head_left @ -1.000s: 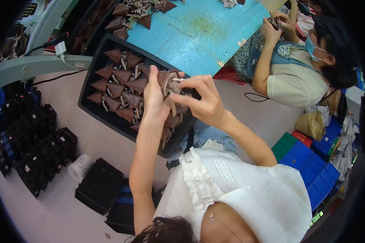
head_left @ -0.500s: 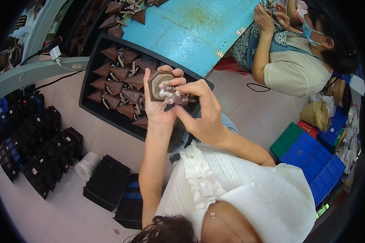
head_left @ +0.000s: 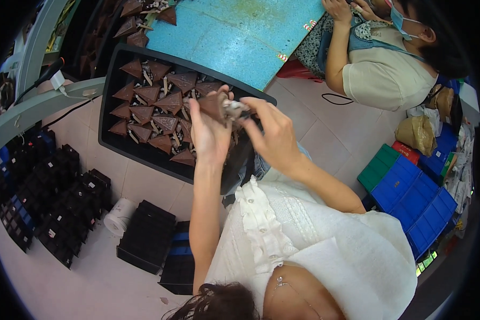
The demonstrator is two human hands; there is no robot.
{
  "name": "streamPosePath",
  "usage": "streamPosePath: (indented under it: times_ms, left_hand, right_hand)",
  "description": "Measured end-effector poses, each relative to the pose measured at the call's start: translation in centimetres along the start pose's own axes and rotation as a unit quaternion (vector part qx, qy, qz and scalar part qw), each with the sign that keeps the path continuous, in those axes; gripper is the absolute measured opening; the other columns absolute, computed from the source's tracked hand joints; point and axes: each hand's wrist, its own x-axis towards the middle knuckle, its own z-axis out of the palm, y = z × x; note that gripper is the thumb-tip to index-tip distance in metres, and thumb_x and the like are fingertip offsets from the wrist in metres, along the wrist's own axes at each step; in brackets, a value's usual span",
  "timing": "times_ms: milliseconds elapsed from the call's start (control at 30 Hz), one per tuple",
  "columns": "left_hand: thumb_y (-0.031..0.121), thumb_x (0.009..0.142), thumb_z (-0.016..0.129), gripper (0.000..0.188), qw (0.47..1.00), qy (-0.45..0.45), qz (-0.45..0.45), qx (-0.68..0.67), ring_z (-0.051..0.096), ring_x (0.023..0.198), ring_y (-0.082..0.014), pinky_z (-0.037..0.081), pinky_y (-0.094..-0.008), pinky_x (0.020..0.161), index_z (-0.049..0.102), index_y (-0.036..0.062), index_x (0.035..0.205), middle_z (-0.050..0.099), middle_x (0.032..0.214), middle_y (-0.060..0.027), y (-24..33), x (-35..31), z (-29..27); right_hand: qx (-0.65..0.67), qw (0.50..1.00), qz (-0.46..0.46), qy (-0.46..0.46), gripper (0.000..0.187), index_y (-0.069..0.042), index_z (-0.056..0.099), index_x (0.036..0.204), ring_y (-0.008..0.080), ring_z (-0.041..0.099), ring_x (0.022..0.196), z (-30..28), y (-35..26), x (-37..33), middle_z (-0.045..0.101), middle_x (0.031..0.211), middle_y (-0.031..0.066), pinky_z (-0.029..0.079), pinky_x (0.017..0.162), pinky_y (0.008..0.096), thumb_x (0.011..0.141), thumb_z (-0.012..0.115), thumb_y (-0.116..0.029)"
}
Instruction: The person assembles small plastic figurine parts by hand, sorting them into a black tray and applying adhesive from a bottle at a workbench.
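My left hand [head_left: 210, 136] is closed around a brown figurine base [head_left: 213, 106], tilted so that its pointed brown side shows. Small pale figures [head_left: 233, 108] stick out from it to the right, smeared by motion. The thumb and fingers of my right hand [head_left: 276, 133] lie on either side of these figures, holding their right end. Both hands are over the right part of a black tray [head_left: 144, 160]. In the tray lie several brown pointed pieces [head_left: 165, 124], with small pale parts between them.
A blue table [head_left: 224, 32] lies beyond the tray, with more brown pieces [head_left: 136, 26] at its left corner. A co-worker [head_left: 378, 80] sits at the right. Black bins [head_left: 146, 234] and a white bucket [head_left: 120, 216] stand lower left, blue crates [head_left: 410, 197] at right.
The figurine has turned in my hands: its hexagonal underside faced up before, and now its brown side shows. My right hand has shifted slightly right, and the whole view has moved a little.
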Motion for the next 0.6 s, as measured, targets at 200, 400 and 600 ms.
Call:
streamPosePath:
  times_ms: [200,400,600]
  left_hand:
    - [0.03,0.1,0.045,0.039,0.855,0.067,0.095,0.505,0.063,0.087,-0.0331,0.046,-0.0408,0.08,0.054,-0.0079,0.105,0.063,0.101,-0.0221,-3.0,1.9,-2.6]
    - [0.029,0.097,0.053,0.038,0.67,0.137,0.293,0.669,0.064,0.089,-0.0345,0.048,-0.0417,0.079,0.056,-0.0085,0.102,0.064,0.093,-0.0239,-4.8,2.5,-4.6]
    - [0.017,0.093,0.057,0.027,0.721,0.13,0.266,0.626,0.061,0.093,-0.0352,0.049,-0.0416,0.076,0.053,-0.0046,0.11,0.059,0.104,-0.0226,-5.2,1.4,-4.0]
  right_hand:
    - [-0.033,0.976,0.194,-0.092,0.031,0.002,0.056,0.11,0.0376,0.066,0.07,1.3,5.4,-2.0,0.069,0.078,0.0175,0.051,0.063,0.0451,0.083,0.065,-0.01]
    - [-0.147,0.966,0.181,-0.114,0.034,0.001,0.059,0.103,0.0325,0.067,0.065,1.6,5.7,-0.7,0.068,0.07,0.0147,0.05,0.058,0.0414,0.078,0.073,-0.017]
    - [-0.197,0.964,0.123,-0.127,0.018,-0.003,0.064,0.087,0.0354,0.065,0.065,2.4,5.3,-0.6,0.067,0.071,0.0151,0.05,0.06,0.0443,0.08,0.07,-0.019]
